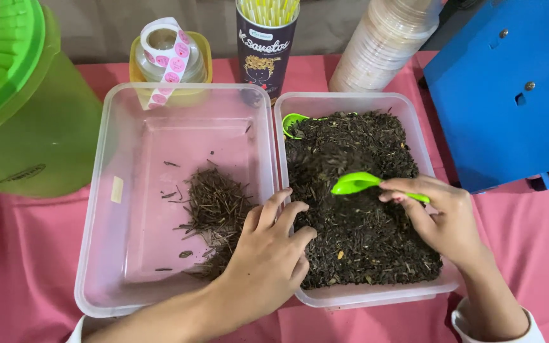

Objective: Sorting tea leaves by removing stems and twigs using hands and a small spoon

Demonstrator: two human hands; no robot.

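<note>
Head view: right hand, fingers pinched on green spoon, handle running right, bowl pointing left over dark leaves in right tub. Left hand, fingers loosely curled, empty, rests nearer, across the rim beside stem pile.

The setting is appearing as a small drink-vending stall: a pink-clothed table is carrying stacked disposable lids, a tube of straws, a sticker roll and tubs of dried leaves.
</note>
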